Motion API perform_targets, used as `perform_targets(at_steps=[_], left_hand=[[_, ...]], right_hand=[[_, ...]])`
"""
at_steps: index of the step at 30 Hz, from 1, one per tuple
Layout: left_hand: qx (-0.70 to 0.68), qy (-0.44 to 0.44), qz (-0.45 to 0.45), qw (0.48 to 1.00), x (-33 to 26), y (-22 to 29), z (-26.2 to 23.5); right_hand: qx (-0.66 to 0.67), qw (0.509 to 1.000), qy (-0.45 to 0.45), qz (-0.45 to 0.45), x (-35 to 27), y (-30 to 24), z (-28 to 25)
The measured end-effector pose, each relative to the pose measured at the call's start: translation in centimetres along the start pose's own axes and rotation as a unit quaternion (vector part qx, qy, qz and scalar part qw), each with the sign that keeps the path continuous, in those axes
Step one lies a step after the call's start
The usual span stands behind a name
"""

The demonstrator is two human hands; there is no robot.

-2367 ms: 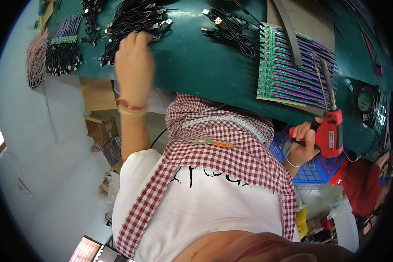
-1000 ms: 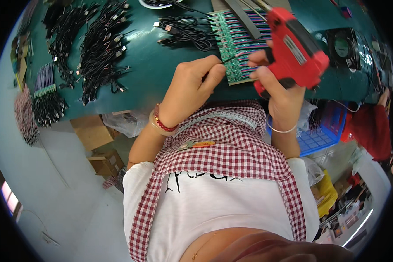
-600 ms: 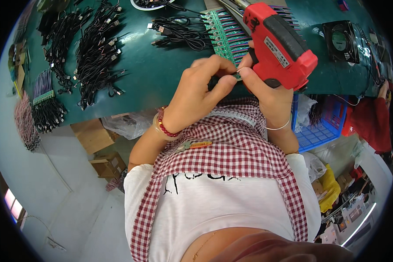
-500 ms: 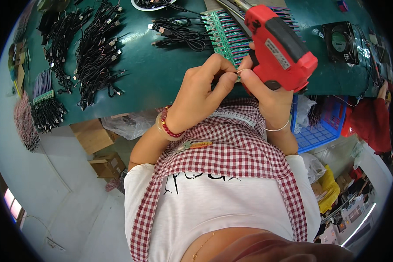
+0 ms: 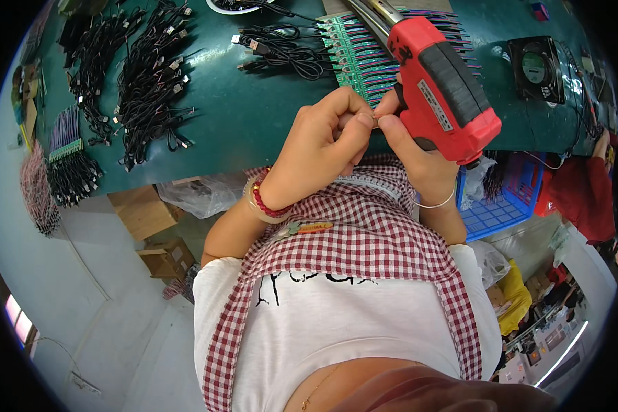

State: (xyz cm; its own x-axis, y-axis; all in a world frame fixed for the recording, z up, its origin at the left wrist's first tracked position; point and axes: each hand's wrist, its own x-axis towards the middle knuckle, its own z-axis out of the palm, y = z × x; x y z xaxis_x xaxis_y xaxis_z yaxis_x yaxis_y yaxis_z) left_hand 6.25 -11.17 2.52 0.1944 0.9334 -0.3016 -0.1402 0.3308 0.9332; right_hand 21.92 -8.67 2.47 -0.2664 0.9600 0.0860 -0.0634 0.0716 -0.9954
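Observation:
My left hand [image 5: 326, 134] is closed, thumb and forefinger pinched at the table's near edge on something thin, perhaps a wire end, mostly hidden by the fingertips. Against it, my right hand [image 5: 419, 154] brings its own thumb and forefinger tips. That hand is also around a red and black gun-shaped tool [image 5: 432, 103] with a metal barrel pointing up and away; its grip is partly hidden behind the tool. Just beyond my fingertips lies a panel of small green circuit boards [image 5: 353, 51], with thin coloured wires along its right side and black cables at its left.
Bundles of black USB cables [image 5: 158, 82] lie on the green table [image 5: 233, 117] at left, beside a wired board strip [image 5: 67, 151]. A white bowl [image 5: 237, 8] stands at the back. At right are a black fan [image 5: 534, 69] and, lower down, a blue crate [image 5: 501, 213].
The gun-shaped tool has shifted slightly right and down, showing more of its metal barrel. My pinched fingertips have drawn a little closer together.

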Motion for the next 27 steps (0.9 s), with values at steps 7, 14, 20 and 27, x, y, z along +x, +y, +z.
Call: perform_targets(at_steps=[7,14,20,27], left_hand=[[-0.043,-0.036,-0.023,0.998,0.1,-0.8,-0.2],[0.11,0.05,0.149,0.981,0.5,-1.7,0.3],[0.192,0.103,0.201,0.955,0.8,-1.5,0.2],[0.244,0.113,0.263,0.927,1.2,-1.7,0.4]], right_hand=[[-0.02,1.0,-0.008,-0.01,-0.1,0.6,-0.5],[-0.025,1.0,0.017,0.005,-0.2,0.5,-0.3],[-0.027,0.996,0.074,0.036,-0.1,0.9,-0.5],[0.108,0.989,0.073,0.07,-0.2,1.0,-0.2]])
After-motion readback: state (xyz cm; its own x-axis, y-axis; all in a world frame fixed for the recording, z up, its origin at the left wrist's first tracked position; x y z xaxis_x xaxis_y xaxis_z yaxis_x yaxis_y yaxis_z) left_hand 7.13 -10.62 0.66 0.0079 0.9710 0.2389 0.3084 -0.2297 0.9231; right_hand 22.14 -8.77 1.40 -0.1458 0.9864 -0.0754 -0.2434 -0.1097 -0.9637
